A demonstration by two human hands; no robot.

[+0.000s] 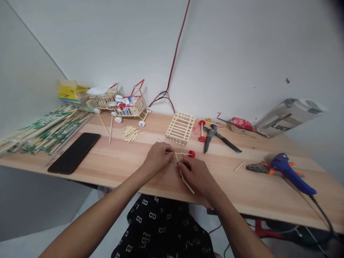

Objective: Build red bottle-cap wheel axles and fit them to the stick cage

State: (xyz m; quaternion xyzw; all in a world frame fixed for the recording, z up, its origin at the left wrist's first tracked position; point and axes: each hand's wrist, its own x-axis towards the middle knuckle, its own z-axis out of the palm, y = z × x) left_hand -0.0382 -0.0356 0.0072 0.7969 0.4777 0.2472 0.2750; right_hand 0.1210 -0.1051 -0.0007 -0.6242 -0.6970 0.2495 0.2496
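My left hand (159,156) is closed in a pinch on a thin wooden stick near the table's front. A red bottle-cap wheel (191,154) sits at the right end of a stick that runs out from those fingers. My right hand (195,175) is also closed, its thumb and fingers around a longer wooden stick (186,183) that slants toward the front edge. The sticks meet between my two hands; whether they are joined I cannot tell. Just behind stands a small stick-built basket frame (180,128). An axle with two red cap wheels (202,131) lies to its right.
Black pliers (211,138) and a red-stained cup (242,124) are behind right. A blue glue gun (291,174) with a cord and orange-handled pliers (258,168) lie right. Leftward are short sticks (131,133), a phone (74,153), wrapped chopsticks (45,130) and stick carts (131,106).
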